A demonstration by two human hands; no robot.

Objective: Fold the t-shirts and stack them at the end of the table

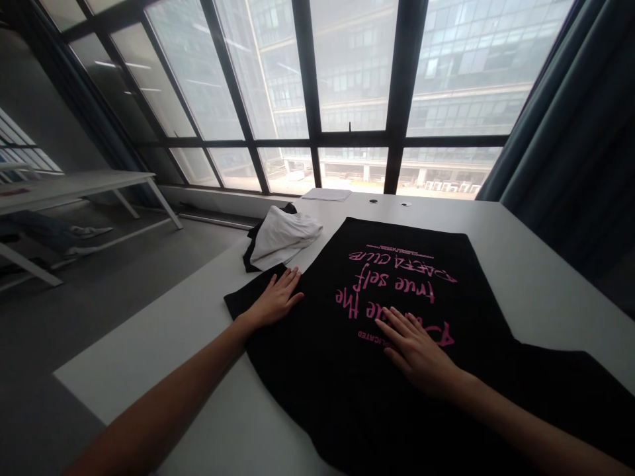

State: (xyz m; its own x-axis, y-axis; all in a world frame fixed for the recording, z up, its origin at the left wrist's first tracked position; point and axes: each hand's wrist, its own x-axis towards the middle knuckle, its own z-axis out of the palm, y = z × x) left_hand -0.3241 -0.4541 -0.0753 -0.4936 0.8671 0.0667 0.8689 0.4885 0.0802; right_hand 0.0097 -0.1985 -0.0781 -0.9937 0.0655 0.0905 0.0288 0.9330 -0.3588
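Note:
A black T-shirt (317, 357) with pink lettering lies spread on the white table, its print upside down to me and its hem toward the window. My left hand (275, 296) rests flat on the sleeve at the left, fingers stretched out. On the printed chest lies my right hand (421, 350), palm down with fingers extended, covering part of the lettering. Neither hand grips the cloth. Just beyond my left hand sits a crumpled pile of white cloth (282, 237) and black cloth (251, 254).
The white table (198, 304) reaches toward the large window. A flat white item (326, 194) lies at its far edge, near a dark round spot (373, 201). Another white table (84, 185) stands at the left, with a person's legs (44, 231) beneath. A curtain (555, 132) hangs at right.

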